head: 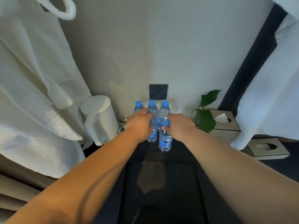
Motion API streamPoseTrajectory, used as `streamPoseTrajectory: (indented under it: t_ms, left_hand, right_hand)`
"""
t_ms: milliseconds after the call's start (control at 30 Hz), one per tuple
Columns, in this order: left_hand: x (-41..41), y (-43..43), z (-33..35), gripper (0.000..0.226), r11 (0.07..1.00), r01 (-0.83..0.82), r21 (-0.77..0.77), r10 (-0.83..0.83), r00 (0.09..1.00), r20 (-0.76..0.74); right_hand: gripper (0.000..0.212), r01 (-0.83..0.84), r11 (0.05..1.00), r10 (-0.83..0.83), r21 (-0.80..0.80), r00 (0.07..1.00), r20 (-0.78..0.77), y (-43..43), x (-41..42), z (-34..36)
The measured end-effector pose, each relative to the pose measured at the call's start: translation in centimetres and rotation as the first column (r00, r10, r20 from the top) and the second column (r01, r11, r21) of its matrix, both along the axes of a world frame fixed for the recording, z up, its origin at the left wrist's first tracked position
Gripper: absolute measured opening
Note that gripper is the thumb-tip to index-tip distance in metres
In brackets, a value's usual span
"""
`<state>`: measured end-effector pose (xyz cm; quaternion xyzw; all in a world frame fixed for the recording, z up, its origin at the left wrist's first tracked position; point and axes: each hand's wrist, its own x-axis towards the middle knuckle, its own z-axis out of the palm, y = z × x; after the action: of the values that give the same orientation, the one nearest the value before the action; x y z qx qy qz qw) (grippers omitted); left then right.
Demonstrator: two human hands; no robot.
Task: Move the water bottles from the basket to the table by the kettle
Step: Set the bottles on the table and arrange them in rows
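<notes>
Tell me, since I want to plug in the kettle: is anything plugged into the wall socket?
No: the dark wall socket above the water bottles shows bare slots, no plug or cord.

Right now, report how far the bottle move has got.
Done: three bottles stand in a row at the wall beside the kettle. In hand: the left hand and right hand each set down another bottle, left and right. The basket is out of view, so what remains is unknown.

Head-worn wide-angle view, forward and down over dark table (pixel 182 156)
</notes>
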<state>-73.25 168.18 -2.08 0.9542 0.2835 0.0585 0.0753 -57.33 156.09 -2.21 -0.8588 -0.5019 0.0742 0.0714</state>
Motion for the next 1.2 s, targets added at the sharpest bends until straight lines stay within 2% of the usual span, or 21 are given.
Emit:
streamPoseTrajectory:
  t_ms: [300,467,567,867,1033,1200]
  left_hand:
    - [-0.3,0.0,0.3,0.071,0.999,0.020,0.026,-0.019,0.999,-0.047]
    - [-0.6,-0.1,0.0,0.078,1.000,0.015,0.018,-0.014,0.999,-0.049]
    - [-0.7,-0.3,-0.1,0.080,1.000,0.009,0.019,-0.008,0.999,-0.041]
    - [-0.7,-0.3,0.1,0.082,1.000,0.001,0.004,-0.001,0.999,-0.048]
    - [-0.6,-0.1,0.0,0.082,1.000,0.007,-0.016,-0.007,0.999,-0.038]
    - [-0.6,-0.1,-0.3,0.081,1.000,-0.002,-0.008,0.002,1.000,-0.025]
  right_hand:
    - [0.054,0.000,1.000,0.001,-0.019,0.999,0.039,0.5,0.4,-0.1]
    - [0.032,-0.101,0.994,0.100,-0.045,0.995,-0.026,0.1,0.8,0.1]
    - [0.023,-0.107,0.994,0.106,-0.032,0.994,-0.027,0.1,1.1,0.2]
    - [0.038,-0.009,1.000,0.009,-0.023,1.000,-0.006,0.7,0.6,-0.6]
    - [0.045,-0.034,0.999,0.033,-0.024,0.998,-0.046,0.4,0.6,-0.6]
    - [0.032,-0.054,0.998,0.052,-0.025,0.997,-0.063,0.1,1.1,-0.3]
